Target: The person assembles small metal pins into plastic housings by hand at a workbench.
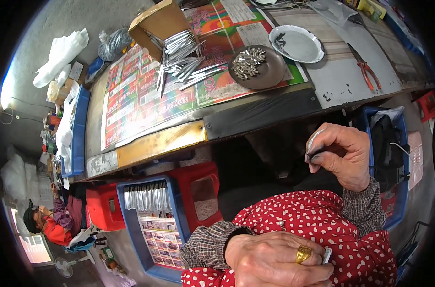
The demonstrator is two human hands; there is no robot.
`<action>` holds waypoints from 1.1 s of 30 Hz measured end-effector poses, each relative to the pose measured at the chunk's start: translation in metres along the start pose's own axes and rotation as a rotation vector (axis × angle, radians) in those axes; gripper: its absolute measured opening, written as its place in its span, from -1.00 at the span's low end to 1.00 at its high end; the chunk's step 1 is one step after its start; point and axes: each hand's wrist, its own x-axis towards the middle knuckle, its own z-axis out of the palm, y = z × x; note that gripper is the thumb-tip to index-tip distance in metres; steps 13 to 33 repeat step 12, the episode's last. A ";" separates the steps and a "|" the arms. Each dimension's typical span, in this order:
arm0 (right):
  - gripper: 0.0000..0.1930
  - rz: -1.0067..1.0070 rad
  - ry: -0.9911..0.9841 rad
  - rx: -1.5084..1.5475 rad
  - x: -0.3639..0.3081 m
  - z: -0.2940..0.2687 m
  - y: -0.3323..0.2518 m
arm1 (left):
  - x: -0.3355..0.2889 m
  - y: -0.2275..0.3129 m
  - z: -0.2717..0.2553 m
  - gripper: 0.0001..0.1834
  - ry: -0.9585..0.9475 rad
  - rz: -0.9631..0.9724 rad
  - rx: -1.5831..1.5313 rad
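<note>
My left hand, with a gold ring, is closed low in front of the red dotted apron. From its fingers pokes the end of a silver piece; the rest is hidden in the palm. My right hand is raised off the table's front edge, thumb and fingers pinched together. The fingertips look dark, and I cannot make out what is between them. On the table, slim silver sticks spill from a cardboard box. A brown plate holds many small metal caps.
A white dish holds small dark pieces. Red-handled pliers lie at the table's right. Below stand a blue crate with silver sticks in a row, a red stool and another blue crate. A person sits far left.
</note>
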 end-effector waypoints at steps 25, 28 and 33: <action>-0.90 0.002 -0.001 0.001 0.001 -0.003 -0.010 | 0.005 -0.001 -0.004 -0.80 -0.048 0.012 0.026; -0.90 0.002 -0.001 0.001 0.001 -0.003 -0.010 | 0.005 -0.001 -0.004 -0.80 -0.048 0.012 0.026; -0.90 0.002 -0.001 0.001 0.001 -0.003 -0.010 | 0.005 -0.001 -0.004 -0.80 -0.048 0.012 0.026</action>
